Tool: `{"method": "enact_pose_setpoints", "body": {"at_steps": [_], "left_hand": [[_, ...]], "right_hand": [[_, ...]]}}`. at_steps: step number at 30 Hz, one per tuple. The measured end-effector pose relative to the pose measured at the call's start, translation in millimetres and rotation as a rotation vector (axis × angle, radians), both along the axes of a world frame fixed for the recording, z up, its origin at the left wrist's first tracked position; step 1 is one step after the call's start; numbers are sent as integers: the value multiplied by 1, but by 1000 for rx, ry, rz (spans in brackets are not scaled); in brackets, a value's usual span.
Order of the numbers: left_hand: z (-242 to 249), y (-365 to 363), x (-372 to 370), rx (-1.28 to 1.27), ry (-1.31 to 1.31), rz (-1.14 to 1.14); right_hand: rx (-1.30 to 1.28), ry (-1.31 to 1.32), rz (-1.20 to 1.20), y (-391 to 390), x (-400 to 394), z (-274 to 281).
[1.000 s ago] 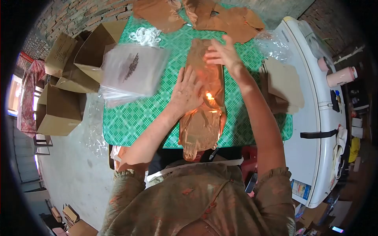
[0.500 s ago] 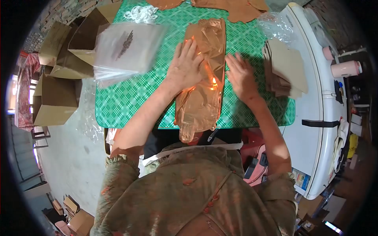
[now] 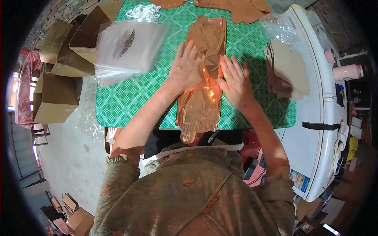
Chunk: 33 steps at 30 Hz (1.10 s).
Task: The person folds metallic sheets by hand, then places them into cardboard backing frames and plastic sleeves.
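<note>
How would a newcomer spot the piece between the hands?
On the green checked table, the left hand and right hand flank a long copper-coloured bundle. Unlike the broader brown pieces at the far edge, it's narrow, glossy and wrinkled.

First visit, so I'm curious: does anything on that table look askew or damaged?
Nothing looks plainly damaged. The wrinkled brown film has a narrow end poking past the near edge of the table, and the cards at right are stacked unevenly.

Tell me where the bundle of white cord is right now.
In the head view, the white cord bundle lies on the person's left near the green table's far edge, just beyond the stacked clear plastic bags.
</note>
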State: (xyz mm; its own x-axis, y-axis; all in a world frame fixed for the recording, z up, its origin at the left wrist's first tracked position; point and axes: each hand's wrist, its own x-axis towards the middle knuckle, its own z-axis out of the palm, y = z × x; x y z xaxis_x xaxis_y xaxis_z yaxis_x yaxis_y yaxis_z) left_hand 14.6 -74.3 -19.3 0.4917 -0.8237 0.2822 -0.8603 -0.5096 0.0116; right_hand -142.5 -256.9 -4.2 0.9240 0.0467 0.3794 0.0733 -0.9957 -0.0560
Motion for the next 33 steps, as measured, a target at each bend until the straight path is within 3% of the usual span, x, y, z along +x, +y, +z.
{"method": "enact_pose_setpoints", "body": {"at_steps": [11,21,24,33], "left_hand": [[20,0,-4,159,69,33],[6,1,-3,-187,83,-53],[4,-1,-1,8,80,9],[3,-1,-1,-32,103,9]], "right_hand": [[37,83,42,17,-3,12],[47,151,58,16,7,2],[37,172,45,18,6,3],[-15,260,5,17,9,1]]}}
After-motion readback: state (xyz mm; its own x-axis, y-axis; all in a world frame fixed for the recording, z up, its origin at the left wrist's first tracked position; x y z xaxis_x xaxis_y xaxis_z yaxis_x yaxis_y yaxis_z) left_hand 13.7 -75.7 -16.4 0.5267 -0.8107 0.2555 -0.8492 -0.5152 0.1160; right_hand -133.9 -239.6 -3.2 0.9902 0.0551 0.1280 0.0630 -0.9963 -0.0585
